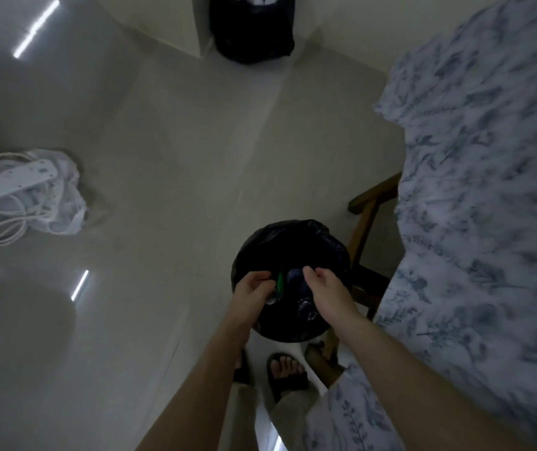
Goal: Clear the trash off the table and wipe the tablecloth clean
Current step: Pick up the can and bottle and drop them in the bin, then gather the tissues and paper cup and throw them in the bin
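Note:
A round bin lined with a black bag [280,236] stands on the floor by the table's edge. Both my hands hover over its opening. My left hand [254,292] curls its fingers around a green can [280,283] with a silvery end, held just inside the rim. My right hand [324,292] is beside it, fingers loosely bent and apart, with nothing in them. Under it lie dark plastic bottles [304,309] in the bin. The white tablecloth with a blue leaf print [481,190] hangs over the table on the right, blurred.
A wooden chair frame [366,213] stands between the bin and the table. A second black bag [252,34] sits by the far wall. A white bag with a power strip and cables [20,193] lies on the floor at left. My sandalled feet [286,372] are just behind the bin.

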Motion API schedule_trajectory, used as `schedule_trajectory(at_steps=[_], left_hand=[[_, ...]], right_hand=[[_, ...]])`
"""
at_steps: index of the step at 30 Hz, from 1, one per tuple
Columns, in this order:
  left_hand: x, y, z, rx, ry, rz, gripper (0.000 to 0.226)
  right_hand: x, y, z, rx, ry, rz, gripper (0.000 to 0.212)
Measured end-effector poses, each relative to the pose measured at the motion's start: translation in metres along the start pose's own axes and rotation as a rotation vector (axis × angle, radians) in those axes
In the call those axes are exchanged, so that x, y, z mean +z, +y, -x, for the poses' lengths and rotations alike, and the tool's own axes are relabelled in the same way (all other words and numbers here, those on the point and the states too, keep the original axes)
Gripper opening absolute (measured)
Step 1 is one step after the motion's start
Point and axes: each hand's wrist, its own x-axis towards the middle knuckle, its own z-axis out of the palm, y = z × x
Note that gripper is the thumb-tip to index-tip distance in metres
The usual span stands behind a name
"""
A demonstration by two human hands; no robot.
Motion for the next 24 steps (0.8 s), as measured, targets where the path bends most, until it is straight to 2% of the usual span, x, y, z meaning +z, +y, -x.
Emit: schedule_trajectory(at_steps=[5,8,12,17,20,22,24], left_hand=[[0.000,0.087,0.074,0.120,-0.053,-0.201,0.024],[0.007,0.149,0.128,0.221,-0.070,-0.364,0.028],[0.035,0.219,0.208,0.313,-0.153,-0.375,0.027],[0.092,0.246,0.285,0.454,-0.282,-0.452,0.007],[0.135,0.235,0.323,0.543,-0.399,-0.570,0.010],[0.163,0.225,0.343,0.547,-0.511,-0.720,0.004],[0.192,0.213,0.361,0.546,-0.565,-0.853,0.015]], right_hand=[[-0.036,-0.065,0.084,-0.202,0.086,0.009,0.059],[-0.069,-0.096,0.151,-0.290,0.181,-0.045,0.050],[-0.110,-0.109,0.242,-0.379,0.281,-0.198,0.037],[-0.161,-0.074,0.336,-0.370,0.451,-0.394,0.045],[-0.187,-0.029,0.377,-0.346,0.561,-0.446,0.044],[-0.202,0.004,0.396,-0.316,0.629,-0.477,0.044],[-0.213,0.036,0.411,-0.288,0.661,-0.492,0.045]])
